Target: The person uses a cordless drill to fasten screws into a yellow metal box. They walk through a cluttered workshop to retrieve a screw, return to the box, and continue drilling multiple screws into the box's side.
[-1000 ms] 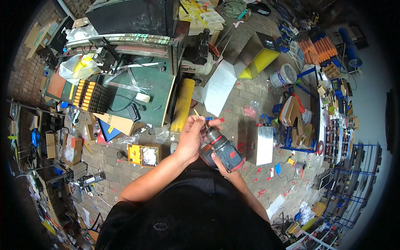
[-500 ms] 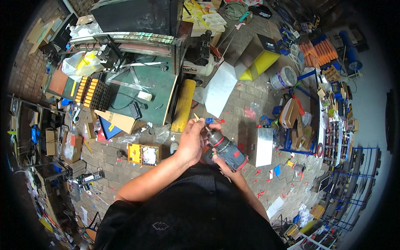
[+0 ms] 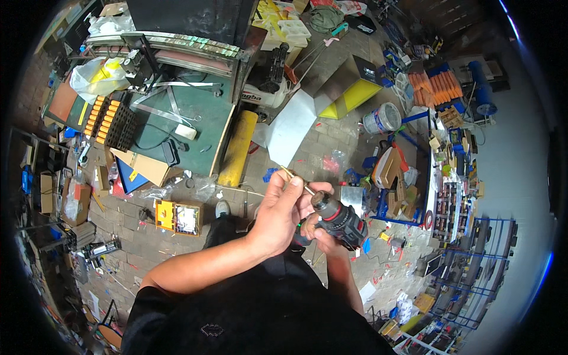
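Note:
My right hand [image 3: 324,236] is closed around a dark cordless drill [image 3: 343,226] with red trim, its chuck [image 3: 322,200] pointing up and toward my left hand. My left hand [image 3: 277,212] pinches a thin gold-coloured drill bit [image 3: 288,171] between thumb and fingers. The bit slants down to the right, and its lower end meets the front of the chuck. How deep it sits in the jaws I cannot tell. The fingers of my right hand are partly hidden behind the drill body.
Ahead on the left stands a green-topped bench [image 3: 207,133] with a yellow cylinder [image 3: 239,148] beside it. A white sheet [image 3: 290,130] and a yellow-lined metal box [image 3: 349,94] lie ahead. A wooden box [image 3: 188,219] is on the littered floor, and a bucket [image 3: 384,118] stands right.
The view has shifted, so the surroundings sit farther left. The drill has moved slightly right and its chuck has turned more upward. More of the bit now shows between my left fingers and the chuck.

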A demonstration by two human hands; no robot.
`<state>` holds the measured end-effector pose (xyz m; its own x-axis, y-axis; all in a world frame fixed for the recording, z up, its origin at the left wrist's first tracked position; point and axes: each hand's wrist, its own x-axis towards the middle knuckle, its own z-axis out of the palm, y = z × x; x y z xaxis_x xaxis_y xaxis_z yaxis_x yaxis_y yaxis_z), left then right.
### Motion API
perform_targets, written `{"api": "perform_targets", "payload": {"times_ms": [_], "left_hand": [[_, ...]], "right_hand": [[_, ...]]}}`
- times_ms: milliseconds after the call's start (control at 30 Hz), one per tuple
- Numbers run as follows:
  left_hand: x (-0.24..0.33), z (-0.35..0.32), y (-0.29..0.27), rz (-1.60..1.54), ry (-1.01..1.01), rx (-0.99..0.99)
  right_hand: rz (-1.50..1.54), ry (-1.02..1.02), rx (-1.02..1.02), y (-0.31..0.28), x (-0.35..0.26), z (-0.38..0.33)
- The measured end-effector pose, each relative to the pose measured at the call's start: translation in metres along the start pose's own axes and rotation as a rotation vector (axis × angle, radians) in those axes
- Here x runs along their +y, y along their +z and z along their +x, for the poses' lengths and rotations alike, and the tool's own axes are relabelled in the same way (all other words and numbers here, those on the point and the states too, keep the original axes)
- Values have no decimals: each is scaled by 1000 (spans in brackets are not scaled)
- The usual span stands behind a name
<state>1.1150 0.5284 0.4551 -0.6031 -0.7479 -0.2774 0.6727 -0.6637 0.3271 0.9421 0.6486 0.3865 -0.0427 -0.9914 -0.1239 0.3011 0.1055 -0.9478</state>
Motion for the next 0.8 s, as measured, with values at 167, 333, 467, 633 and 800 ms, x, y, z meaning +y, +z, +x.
{"api": "perform_targets", "payload": {"times_ms": [167, 333, 467, 633, 800], "left_hand": [[10, 21, 40, -82, 36, 191], [6, 25, 38, -126, 88, 144], [8, 22, 39, -170, 76, 115], [7, 20, 33, -156, 86, 74], [15, 14, 33, 28, 119, 99]], "right_hand": [[-583, -127, 167, 1, 2, -14], [-775, -223, 258, 24, 6, -10], [-663, -225, 269, 43, -5, -7], [-768, -207, 227, 56, -23, -2], [-819, -142, 233, 19, 24, -25]]}}
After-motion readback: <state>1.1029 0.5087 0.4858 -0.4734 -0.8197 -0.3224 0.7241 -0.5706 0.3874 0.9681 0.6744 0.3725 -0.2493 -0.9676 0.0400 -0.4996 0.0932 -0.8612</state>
